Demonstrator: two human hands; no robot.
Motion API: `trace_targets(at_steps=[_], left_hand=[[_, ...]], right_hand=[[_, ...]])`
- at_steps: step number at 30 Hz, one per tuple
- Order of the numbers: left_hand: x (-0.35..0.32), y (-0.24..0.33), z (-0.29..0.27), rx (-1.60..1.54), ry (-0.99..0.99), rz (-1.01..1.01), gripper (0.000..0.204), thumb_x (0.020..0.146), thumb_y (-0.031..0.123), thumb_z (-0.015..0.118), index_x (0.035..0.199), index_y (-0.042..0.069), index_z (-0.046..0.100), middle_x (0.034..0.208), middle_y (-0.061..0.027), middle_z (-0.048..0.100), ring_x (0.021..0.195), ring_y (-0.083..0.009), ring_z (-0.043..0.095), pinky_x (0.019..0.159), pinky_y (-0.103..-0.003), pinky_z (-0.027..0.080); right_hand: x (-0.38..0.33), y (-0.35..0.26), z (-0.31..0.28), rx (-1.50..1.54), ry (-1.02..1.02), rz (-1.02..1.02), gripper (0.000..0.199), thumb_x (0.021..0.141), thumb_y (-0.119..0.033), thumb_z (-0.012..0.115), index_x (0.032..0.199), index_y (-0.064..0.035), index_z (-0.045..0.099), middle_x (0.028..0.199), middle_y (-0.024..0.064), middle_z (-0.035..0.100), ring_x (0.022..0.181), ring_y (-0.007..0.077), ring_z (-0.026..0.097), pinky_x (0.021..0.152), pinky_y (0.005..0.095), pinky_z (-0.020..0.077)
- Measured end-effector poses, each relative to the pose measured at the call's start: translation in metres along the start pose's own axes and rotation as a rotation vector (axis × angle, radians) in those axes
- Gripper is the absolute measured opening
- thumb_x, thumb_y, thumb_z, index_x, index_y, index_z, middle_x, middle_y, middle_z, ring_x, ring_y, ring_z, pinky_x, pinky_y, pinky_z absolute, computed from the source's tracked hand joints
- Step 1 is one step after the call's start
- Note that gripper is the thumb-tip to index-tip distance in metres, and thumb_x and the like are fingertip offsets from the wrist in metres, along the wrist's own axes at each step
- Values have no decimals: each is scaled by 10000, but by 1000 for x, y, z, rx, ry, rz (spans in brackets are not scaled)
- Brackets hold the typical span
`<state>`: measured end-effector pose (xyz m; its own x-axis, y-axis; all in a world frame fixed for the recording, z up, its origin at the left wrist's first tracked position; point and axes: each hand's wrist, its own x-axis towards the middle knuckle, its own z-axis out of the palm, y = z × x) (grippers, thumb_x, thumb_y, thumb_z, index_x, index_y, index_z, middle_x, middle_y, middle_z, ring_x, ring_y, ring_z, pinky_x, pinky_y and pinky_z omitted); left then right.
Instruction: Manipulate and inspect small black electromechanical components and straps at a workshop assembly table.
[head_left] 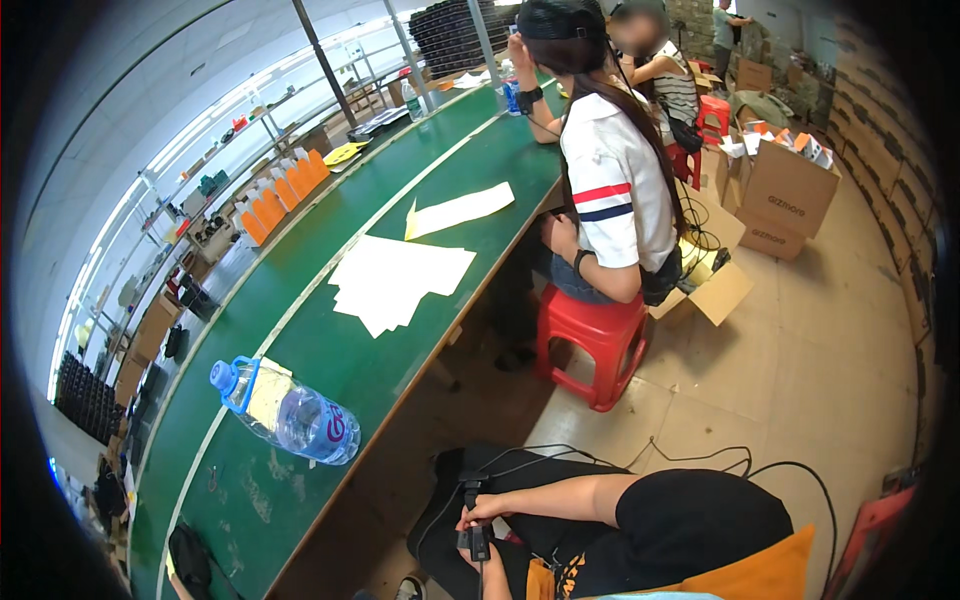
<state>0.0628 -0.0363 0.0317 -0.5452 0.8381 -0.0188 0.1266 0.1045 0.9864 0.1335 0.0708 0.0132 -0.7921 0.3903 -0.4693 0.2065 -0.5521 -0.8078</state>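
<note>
Both my hands are together low in the picture, in front of my dark-clothed lap. My right hand [486, 510] reaches in from the right with bent, closed fingers on a small black device [479, 543] with a dark cable. Just below, my left hand [494, 572] is partly covered by this device; its visible fingers curl in, and what they hold is hidden. A second black box [475, 486] sits just above my right hand. Thin black cables [590, 458] run from there across to the right.
On the green table [290, 520] stand a large clear bottle [300, 418] with a blue handle, white sheets [395, 285] and a folded yellowish paper [462, 212]. A co-worker sits on a red stool [592, 345]. Cardboard boxes [785, 200] stand on the tan floor.
</note>
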Motion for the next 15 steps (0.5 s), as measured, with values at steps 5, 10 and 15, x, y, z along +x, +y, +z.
trace_targets(at_steps=[5, 10, 15], left_hand=[[0, 23, 10, -4, -21, 39, 263, 855, 154, 508, 1020, -50, 525, 1005, -143, 585, 890, -192, 558, 789, -274, 443], [-5, 39, 10, -9, -14, 72, 268, 854, 154, 509, 1026, -51, 525, 1008, -143, 585, 892, -190, 557, 791, -271, 440], [1, -18, 6, -115, 0, 30, 288, 852, 155, 518, 1049, -56, 522, 1043, -142, 579, 920, -190, 553, 815, -265, 427]], right_hand=[[-5, -2, -7, -12, -25, 21, 135, 799, -168, 536, 849, -95, 638, 838, -27, 626, 603, 47, 497, 501, 176, 390], [0, -1, -3, 6, -53, 62, 178, 796, -154, 536, 911, -102, 663, 771, -39, 594, 571, 47, 467, 482, 180, 371], [1, 4, -8, 15, -78, -3, 154, 799, -151, 567, 902, -102, 670, 702, -37, 544, 567, 50, 455, 478, 174, 366]])
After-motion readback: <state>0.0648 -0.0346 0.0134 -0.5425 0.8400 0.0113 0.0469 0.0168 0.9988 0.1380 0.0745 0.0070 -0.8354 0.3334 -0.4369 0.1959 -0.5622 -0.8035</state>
